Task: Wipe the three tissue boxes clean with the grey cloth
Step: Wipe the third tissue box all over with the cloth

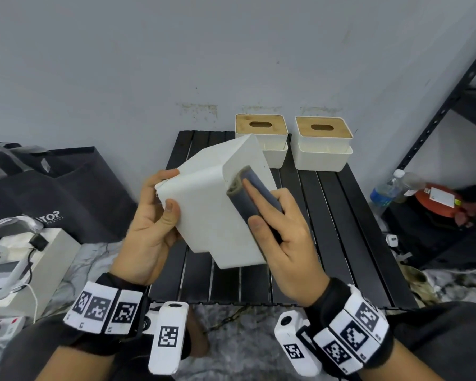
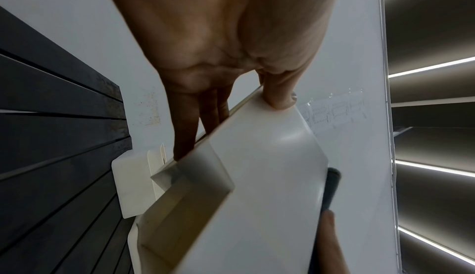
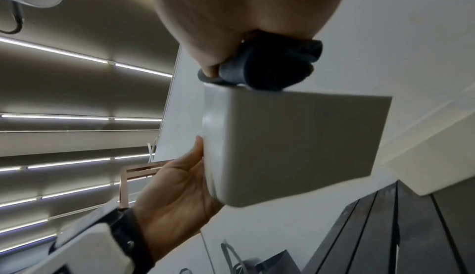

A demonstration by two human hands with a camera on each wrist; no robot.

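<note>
Grey cloth (image 1: 254, 195) under right hand (image 1: 289, 243) (pressed), left hand (image 1: 149, 232) gripping tissue box (image 1: 212, 215)

"ATOP" on black bag (image 1: 52, 188)

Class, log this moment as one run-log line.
left hand: grips tilted white plastic tissue box | right hand: presses folded grey cloth on its side | two wooden-lidded boxes: on table

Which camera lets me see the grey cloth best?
The head view: the grey cloth lies folded under the right hand. The right wrist view shows it bunched and dark; the left wrist view catches only an edge.
</note>
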